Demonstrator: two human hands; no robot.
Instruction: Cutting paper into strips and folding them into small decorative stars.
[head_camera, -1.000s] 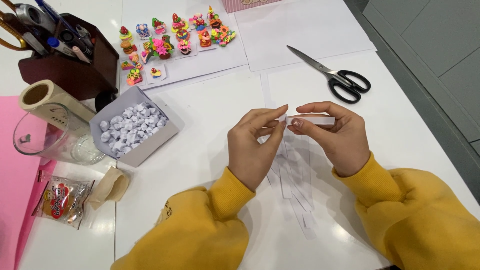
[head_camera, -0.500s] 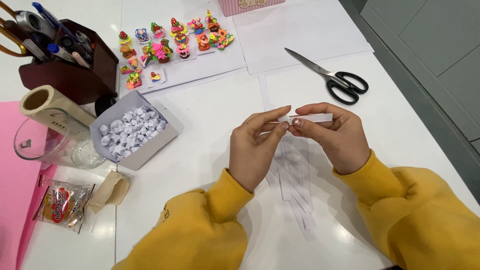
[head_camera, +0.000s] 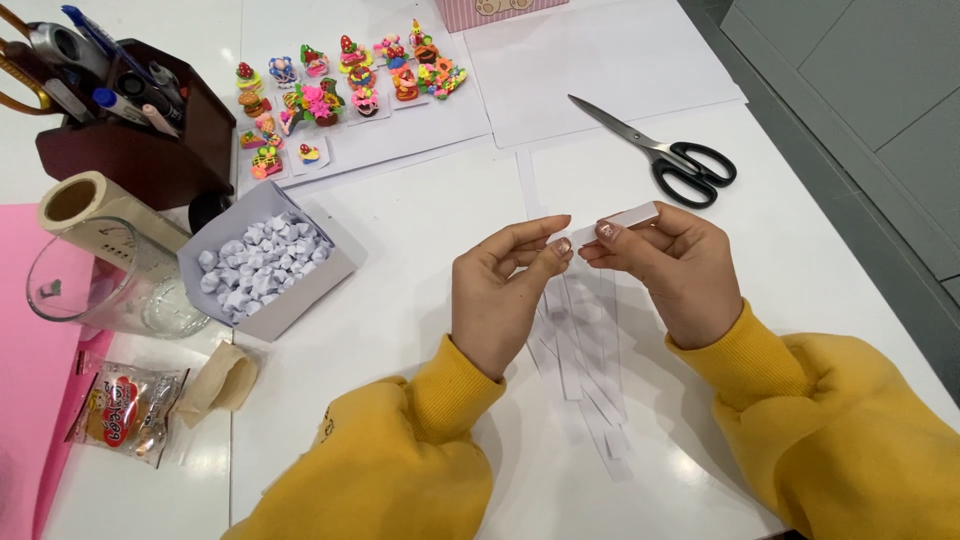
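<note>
— White counter (head_camera: 400, 230), papered over with plain sheets; grey floor tiles run past its edge at 2 o'clock. What are the hands doing?

— Both are closed narrowly on one white paper strip (head_camera: 632, 216) at mid-frame. The left hand (head_camera: 500, 290) and right hand (head_camera: 675, 275) meet thumb-tip to thumb-tip, pinching the strip's end, and the rest sticks out towards 2 o'clock over the right knuckles.

— So which step is it?

— I'd judge a small fold or knot is being started at that end. It looks early, since most of the strip is flat. Any further fold would call for a tight, steady fingertip pinch with the free length kept straight.

— Is there more paper?

— Loose strips (head_camera: 585, 350) lie fanned on the counter just under the hands, towards 6 o'clock. Scissors (head_camera: 665, 155) with black handles lie at 1 o'clock, well apart.

— What about packages?

— An open grey-white box (head_camera: 320, 285) at 9 o'clock is full of small folded white pieces. A clear snack packet (head_camera: 120, 410) printed in red and yellow lies at 8 o'clock, beside a pink sheet (head_camera: 25, 380). A pink box (head_camera: 500, 10) is cut off by the frame edge at 12 o'clock.

— And labels?

— At 11 o'clock a white sheet carries bright miniature sweets (head_camera: 340, 90), like stickers. The glass (head_camera: 110, 285) and tape roll (head_camera: 85, 200) further left have marks too small to tell.
</note>
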